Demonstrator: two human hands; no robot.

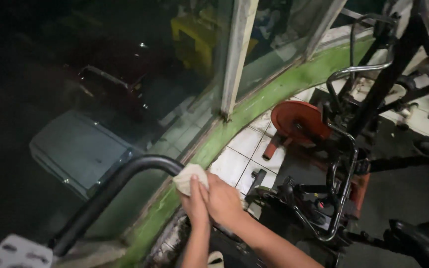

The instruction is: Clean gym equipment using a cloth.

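A white cloth is wrapped over the end of a curved black bar low in the middle of the view. My left hand is closed on the cloth and presses it to the bar. Partly overlapping it from the right, my right hand is closed around the same bar just below the cloth. The bar's lower stretch is hidden under both hands.
A green curved sill runs under a glass window with a pale frame post. An exercise bike with a red flywheel stands on white tiles at right. A black seat is at bottom right.
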